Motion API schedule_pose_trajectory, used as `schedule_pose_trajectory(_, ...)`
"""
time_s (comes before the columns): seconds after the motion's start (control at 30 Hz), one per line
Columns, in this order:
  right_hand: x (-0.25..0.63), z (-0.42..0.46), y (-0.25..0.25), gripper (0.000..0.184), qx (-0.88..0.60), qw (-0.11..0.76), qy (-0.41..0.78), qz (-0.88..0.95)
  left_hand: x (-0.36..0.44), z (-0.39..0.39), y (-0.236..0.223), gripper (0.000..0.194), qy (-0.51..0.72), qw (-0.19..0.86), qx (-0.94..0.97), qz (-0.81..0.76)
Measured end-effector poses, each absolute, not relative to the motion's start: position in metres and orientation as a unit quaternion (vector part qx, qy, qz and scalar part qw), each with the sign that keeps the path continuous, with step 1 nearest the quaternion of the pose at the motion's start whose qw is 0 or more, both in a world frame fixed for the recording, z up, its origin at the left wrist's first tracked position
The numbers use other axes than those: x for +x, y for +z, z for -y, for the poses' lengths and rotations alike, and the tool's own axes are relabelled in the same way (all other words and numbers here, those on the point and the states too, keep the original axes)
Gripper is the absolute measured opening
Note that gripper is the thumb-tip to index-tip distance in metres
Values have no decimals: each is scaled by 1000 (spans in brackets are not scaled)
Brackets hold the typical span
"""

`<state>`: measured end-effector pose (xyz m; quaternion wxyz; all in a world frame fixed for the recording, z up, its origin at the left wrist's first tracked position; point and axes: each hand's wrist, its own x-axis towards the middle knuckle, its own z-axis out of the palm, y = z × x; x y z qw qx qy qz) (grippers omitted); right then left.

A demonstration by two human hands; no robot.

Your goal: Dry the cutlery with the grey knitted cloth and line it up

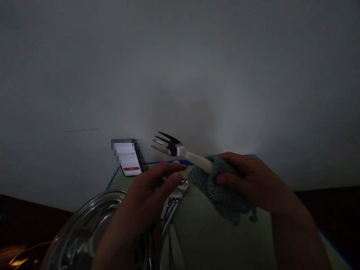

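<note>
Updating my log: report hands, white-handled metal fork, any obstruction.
Right hand grips fork through blue-grey textured cloth. Left hand open, off fork. Nothing visible between them.

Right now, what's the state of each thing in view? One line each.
Fork: held up, tines exposed, handle end in the cloth.
Cloth: bunched around the fork's handle.
Right hand: closed on cloth and fork.
Left hand: loosely open, no visible hold.
Phone: screen lit, propped up.
Cutlery: lying bunched together, partly hidden.
Metal bowl: partly hidden; contents can't be told.
</note>
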<state>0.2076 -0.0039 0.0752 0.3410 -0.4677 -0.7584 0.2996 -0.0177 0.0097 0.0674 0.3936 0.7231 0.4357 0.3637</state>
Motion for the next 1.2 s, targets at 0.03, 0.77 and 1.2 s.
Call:
schedule_pose_trajectory(0.03, 205, 3, 75, 21, -463, 328, 309, 764, -17, -13, 66, 19, 376, 387, 720, -436)
schedule_pose_trajectory(0.77, 207, -22, 54, 35, -512, 541, 361, 561, -3, -13, 66, 21, 465, 419, 633, -455)
schedule_pose_trajectory(1.2, 195, -4, 65, 31, -420, 351, 376, 748, -11, -1, 74, 25, 198, 306, 812, -456)
